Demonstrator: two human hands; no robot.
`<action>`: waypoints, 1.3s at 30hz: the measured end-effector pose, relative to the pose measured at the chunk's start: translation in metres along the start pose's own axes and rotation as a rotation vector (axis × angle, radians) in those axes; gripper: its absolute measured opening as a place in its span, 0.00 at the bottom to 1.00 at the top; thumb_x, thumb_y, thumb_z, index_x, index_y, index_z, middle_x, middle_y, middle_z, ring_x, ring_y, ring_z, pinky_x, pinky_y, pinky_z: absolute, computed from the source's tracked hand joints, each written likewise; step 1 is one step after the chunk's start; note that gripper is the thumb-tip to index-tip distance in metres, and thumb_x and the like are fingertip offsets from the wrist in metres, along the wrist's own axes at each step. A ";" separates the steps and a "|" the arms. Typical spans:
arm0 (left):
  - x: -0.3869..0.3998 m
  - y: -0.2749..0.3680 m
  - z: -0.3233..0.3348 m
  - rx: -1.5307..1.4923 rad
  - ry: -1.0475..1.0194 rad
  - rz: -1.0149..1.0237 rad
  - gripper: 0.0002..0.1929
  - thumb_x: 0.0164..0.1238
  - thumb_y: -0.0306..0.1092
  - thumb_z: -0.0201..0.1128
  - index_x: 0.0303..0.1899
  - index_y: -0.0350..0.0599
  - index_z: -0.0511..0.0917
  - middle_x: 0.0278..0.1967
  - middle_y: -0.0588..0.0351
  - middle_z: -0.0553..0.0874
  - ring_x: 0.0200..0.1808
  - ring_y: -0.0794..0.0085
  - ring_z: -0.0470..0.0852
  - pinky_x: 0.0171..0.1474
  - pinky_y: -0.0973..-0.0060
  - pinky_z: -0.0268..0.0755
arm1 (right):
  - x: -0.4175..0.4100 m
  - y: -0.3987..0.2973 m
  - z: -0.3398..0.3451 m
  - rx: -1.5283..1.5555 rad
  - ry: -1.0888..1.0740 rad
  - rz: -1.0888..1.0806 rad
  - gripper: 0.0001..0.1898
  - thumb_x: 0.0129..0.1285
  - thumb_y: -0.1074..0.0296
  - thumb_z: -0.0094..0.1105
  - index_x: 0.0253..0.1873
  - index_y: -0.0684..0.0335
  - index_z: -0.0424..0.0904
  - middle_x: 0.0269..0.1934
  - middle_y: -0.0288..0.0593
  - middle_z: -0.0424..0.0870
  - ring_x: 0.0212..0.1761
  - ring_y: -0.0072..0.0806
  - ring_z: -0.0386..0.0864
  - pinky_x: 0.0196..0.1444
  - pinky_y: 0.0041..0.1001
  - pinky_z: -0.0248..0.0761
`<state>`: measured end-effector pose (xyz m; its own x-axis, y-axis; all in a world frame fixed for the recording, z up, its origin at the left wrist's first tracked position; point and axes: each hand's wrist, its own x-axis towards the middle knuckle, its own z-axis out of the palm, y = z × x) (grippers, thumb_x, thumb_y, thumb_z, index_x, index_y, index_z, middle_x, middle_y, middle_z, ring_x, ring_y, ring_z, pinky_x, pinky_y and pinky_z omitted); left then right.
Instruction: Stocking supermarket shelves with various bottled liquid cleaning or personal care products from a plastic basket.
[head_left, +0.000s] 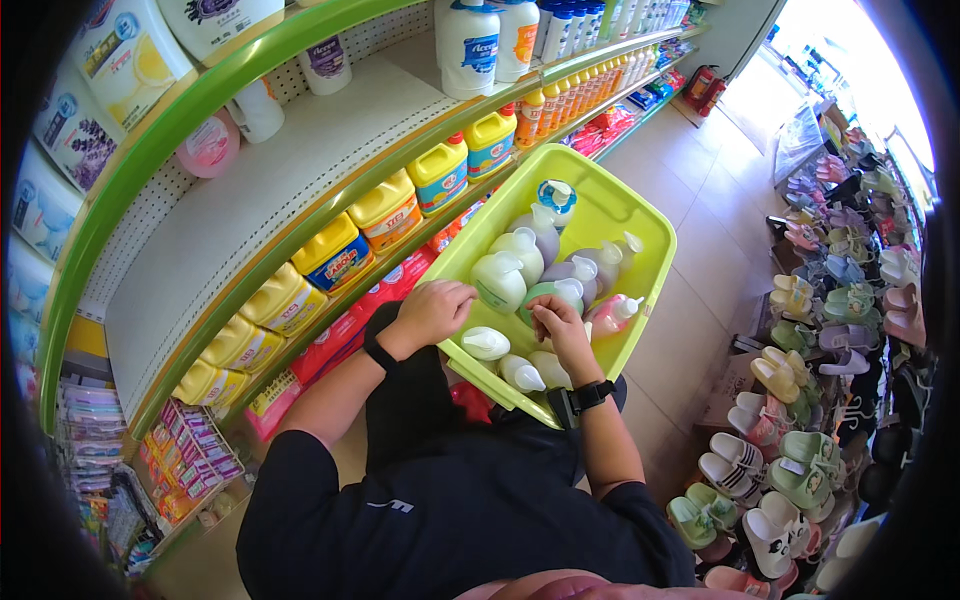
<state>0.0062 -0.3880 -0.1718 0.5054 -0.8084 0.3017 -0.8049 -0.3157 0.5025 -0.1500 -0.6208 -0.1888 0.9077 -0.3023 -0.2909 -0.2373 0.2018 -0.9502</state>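
A lime-green plastic tub (660, 247) stands before me, tilted in view, with several pump bottles standing and lying in it. My left hand (439, 311) is at the tub's left rim, fingers curled, beside a pale green pump bottle (499, 281). Over the tub's middle is my right hand (559, 322), its fingers bent close to a green pump bottle (555, 296). Whether either hand grips anything is hidden by the fingers. A pink bottle (611, 313) leans near the right wall. White bottles (486, 343) lie at the near end.
A shelf board (300, 142) on my left bears a pink bottle (210, 142) and white bottles (469, 52). Yellow jugs (334, 251) line the shelf below. Pairs of slippers (806, 465) crowd the right side. Fire extinguishers (705, 90) stand on the floor ahead.
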 end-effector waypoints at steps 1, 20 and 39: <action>0.000 0.000 0.000 -0.001 0.005 0.003 0.07 0.73 0.33 0.63 0.44 0.44 0.87 0.40 0.49 0.92 0.45 0.52 0.90 0.50 0.56 0.81 | 0.000 0.000 0.000 0.020 -0.037 -0.035 0.09 0.79 0.64 0.59 0.53 0.62 0.83 0.31 0.30 0.77 0.29 0.16 0.73 0.32 0.20 0.66; 0.003 -0.003 0.002 -0.005 0.011 0.034 0.07 0.71 0.32 0.64 0.45 0.43 0.87 0.40 0.49 0.91 0.44 0.52 0.89 0.49 0.56 0.81 | 0.001 -0.001 0.000 0.022 -0.017 -0.032 0.09 0.79 0.64 0.58 0.52 0.62 0.83 0.31 0.30 0.77 0.28 0.17 0.72 0.32 0.20 0.65; -0.002 -0.017 0.012 -0.023 0.039 0.049 0.07 0.68 0.35 0.64 0.39 0.46 0.87 0.34 0.50 0.89 0.40 0.52 0.89 0.46 0.54 0.81 | 0.223 -0.088 -0.080 -1.022 0.336 -0.447 0.30 0.65 0.66 0.69 0.71 0.64 0.77 0.66 0.63 0.83 0.67 0.56 0.82 0.68 0.44 0.76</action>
<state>0.0154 -0.3864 -0.1909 0.4774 -0.8025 0.3579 -0.8221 -0.2640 0.5045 0.0461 -0.7805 -0.1787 0.8802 -0.4187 0.2235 -0.2263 -0.7841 -0.5780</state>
